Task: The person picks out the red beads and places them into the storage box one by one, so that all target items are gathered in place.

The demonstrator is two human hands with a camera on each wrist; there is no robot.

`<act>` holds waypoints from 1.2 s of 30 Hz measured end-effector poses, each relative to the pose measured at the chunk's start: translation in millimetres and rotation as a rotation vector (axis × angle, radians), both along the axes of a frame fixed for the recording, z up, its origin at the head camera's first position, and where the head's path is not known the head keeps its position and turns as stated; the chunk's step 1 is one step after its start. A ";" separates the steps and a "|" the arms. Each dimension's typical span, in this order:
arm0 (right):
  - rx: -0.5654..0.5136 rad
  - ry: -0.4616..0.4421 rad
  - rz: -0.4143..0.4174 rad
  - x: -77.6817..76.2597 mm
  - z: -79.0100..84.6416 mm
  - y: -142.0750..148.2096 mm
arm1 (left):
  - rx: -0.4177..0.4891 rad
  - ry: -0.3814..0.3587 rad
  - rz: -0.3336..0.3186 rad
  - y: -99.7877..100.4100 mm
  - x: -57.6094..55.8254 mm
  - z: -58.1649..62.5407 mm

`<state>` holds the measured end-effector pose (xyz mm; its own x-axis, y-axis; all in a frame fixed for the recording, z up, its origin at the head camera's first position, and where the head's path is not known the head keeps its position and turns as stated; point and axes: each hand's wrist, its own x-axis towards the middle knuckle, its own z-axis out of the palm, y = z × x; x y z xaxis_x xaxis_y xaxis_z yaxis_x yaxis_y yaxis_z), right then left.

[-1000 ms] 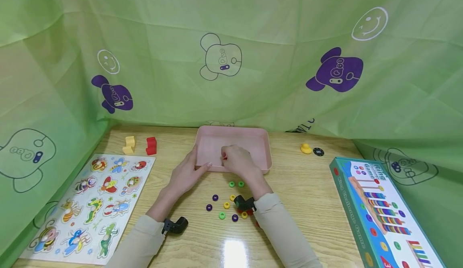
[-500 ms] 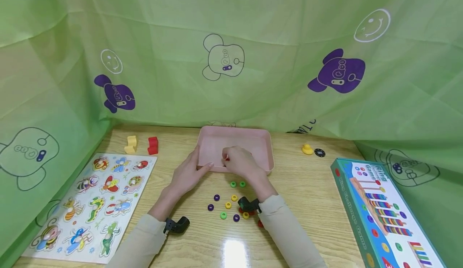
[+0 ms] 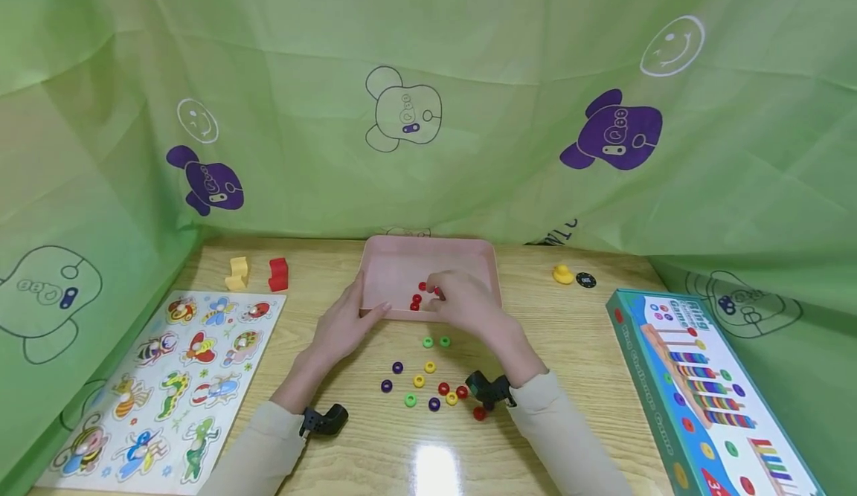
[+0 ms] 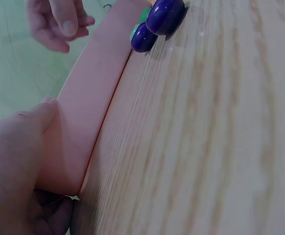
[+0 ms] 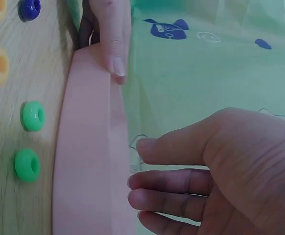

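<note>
A shallow pink tray (image 3: 395, 258) stands at the back middle of the table. My left hand (image 3: 343, 323) grips its front left corner, thumb over the front rim and fingers along the left side. Over the tray's front right part, my right hand (image 3: 472, 304) has thumb and fingers apart with nothing between them, as the right wrist view shows. Several red rings (image 3: 416, 298) lie on the tray floor just left of those fingertips. In front of the tray are green rings (image 5: 33, 116), purple rings (image 4: 166, 15), yellow rings (image 3: 430, 367) and more red rings (image 3: 444, 389).
An insect puzzle board (image 3: 161, 384) lies at the left, with a yellow block (image 3: 237, 274) and a red block (image 3: 278, 274) behind it. A yellow duck (image 3: 562, 274), a black chip (image 3: 585, 280) and a game box (image 3: 710, 392) are at the right. Green cloth (image 3: 301, 146) hangs behind.
My right hand has let go of red rings in the tray and drawn back to the right, uncovering them. My left hand has stayed on the tray corner.
</note>
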<state>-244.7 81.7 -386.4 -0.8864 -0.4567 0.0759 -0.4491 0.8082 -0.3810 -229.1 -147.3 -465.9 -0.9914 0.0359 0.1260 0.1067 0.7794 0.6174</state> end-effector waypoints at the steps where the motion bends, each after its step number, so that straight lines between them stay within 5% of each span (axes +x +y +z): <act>1: 0.003 0.005 0.003 2.4 1.2 1.7 | -0.001 -0.002 0.001 0.0 0.4 -0.2; 11: 0.043 -0.002 0.157 34.2 7.7 15.3 | 0.003 -0.007 0.004 -0.4 0.9 -1.1; 21: 0.093 -0.197 0.355 68.8 -1.7 30.3 | -0.002 0.014 -0.004 -1.1 0.3 -2.1; 36: 0.188 -0.223 0.391 76.4 -22.0 22.1 | 0.006 -0.002 -0.001 -0.4 1.3 -0.9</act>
